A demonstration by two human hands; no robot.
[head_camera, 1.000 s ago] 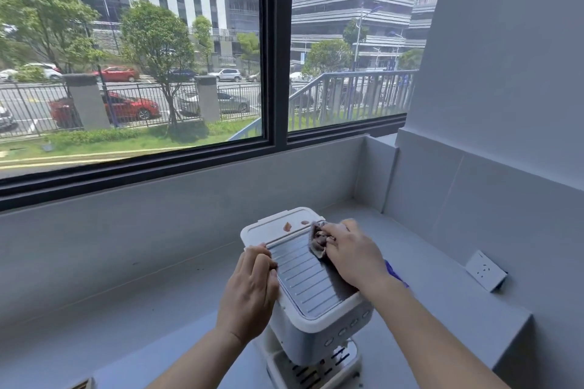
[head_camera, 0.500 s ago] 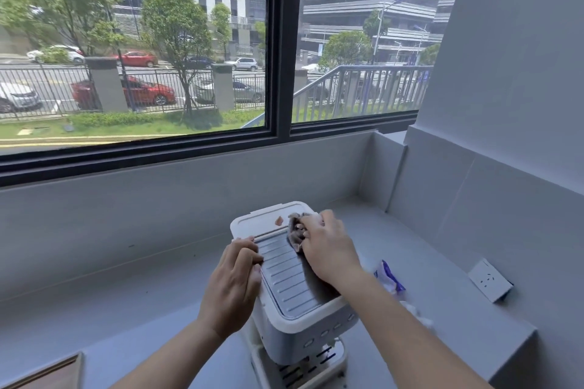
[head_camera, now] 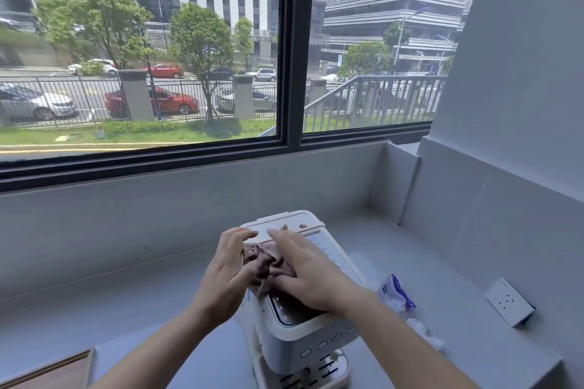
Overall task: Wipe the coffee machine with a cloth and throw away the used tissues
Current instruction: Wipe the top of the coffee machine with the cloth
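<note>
fingers (head_camera: 249,232) blurred, cloth (head_camera: 268,265) partly hidden

cloth (head_camera: 268,265): dragged to machine's left edge | left hand (head_camera: 226,275): lifted, fingers spread

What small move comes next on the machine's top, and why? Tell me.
Probably push the brown cloth forward onto the rear lid, because two brown spots sit there just beyond the fingertips. The right hand presses flat on the cloth on top of the coffee machine; the left hand is spread open beside it.

We see the cloth (head_camera: 268,265) between our fingers (head_camera: 249,234) atop the coffee machine (head_camera: 303,335); tissues (head_camera: 423,330) lie right, on the table (head_camera: 395,249).
</note>
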